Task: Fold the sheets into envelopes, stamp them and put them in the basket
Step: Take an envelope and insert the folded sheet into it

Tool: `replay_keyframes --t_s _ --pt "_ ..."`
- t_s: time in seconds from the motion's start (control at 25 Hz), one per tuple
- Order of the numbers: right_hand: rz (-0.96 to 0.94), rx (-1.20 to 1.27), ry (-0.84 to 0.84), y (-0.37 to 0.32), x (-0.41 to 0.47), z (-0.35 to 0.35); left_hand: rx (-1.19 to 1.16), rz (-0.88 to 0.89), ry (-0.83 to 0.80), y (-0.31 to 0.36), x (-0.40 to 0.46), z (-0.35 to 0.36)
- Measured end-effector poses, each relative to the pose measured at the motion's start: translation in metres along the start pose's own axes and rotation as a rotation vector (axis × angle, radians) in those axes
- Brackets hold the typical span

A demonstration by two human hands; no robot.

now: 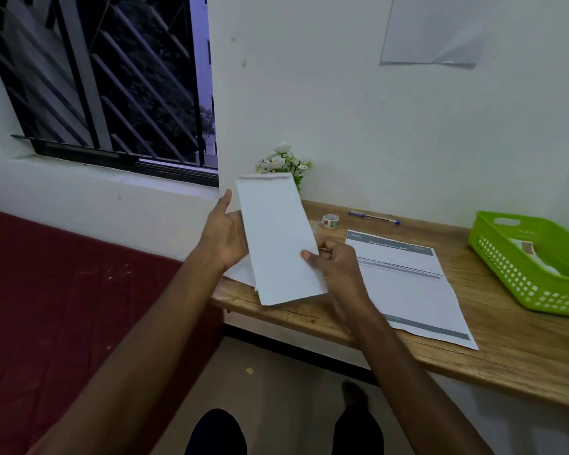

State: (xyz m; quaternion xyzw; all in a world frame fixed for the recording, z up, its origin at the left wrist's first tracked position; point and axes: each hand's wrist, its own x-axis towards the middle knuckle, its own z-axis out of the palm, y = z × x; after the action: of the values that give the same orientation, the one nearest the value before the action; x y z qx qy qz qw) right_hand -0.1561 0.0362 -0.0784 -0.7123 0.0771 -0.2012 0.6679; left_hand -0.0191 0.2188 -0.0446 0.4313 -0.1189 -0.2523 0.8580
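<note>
Aloft, folded sheet (278,239) between both hands (225,236).

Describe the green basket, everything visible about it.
The green basket looks like moulded plastic, with walls pierced by rows of small holes and a slot handle in its far end wall. It sits upright on the wooden table, at the right, partly cut off by the frame. Something pale lies inside. Neither hand touches it.

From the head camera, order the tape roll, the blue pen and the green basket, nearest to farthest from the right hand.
From the right hand:
1. Tape roll, just beyond it on the desk.
2. Blue pen, farther back, near the wall.
3. Green basket, far right end of the desk.
</note>
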Motion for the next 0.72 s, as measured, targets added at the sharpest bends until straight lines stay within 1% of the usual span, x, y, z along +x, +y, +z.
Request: replay_keyframes --t_s 0.08,0.12,0.2,0.28,0.36,0.48,0.56,0.72 --pt "0.064 -0.054 0.085 0.003 0.0 -0.013 0.112 0.001 0.002 -0.019 0.005 0.012" --pt "0.099 -0.084 0.083 0.003 0.0 -0.019 0.209 0.046 0.001 -0.028 0.009 0.017" --pt "0.154 -0.064 0.002 0.0 -0.001 -0.03 0.391 0.127 -0.007 -0.04 0.016 0.028" --pt "0.169 -0.052 -0.075 -0.006 -0.001 -0.043 0.477 0.13 -0.09 -0.042 0.021 0.043" --pt "0.137 -0.084 -0.078 -0.012 0.003 -0.058 0.608 0.102 -0.217 -0.042 0.029 0.058" --pt "0.094 -0.045 -0.004 -0.023 0.014 -0.084 0.804 0.066 -0.369 -0.041 0.039 0.077" --pt "0.06 0.001 0.06 -0.031 0.024 -0.104 0.901 0.095 -0.433 -0.041 0.048 0.091" --pt "0.048 -0.014 0.209 -0.037 0.048 -0.142 1.185 0.243 -0.423 -0.045 0.069 0.117"
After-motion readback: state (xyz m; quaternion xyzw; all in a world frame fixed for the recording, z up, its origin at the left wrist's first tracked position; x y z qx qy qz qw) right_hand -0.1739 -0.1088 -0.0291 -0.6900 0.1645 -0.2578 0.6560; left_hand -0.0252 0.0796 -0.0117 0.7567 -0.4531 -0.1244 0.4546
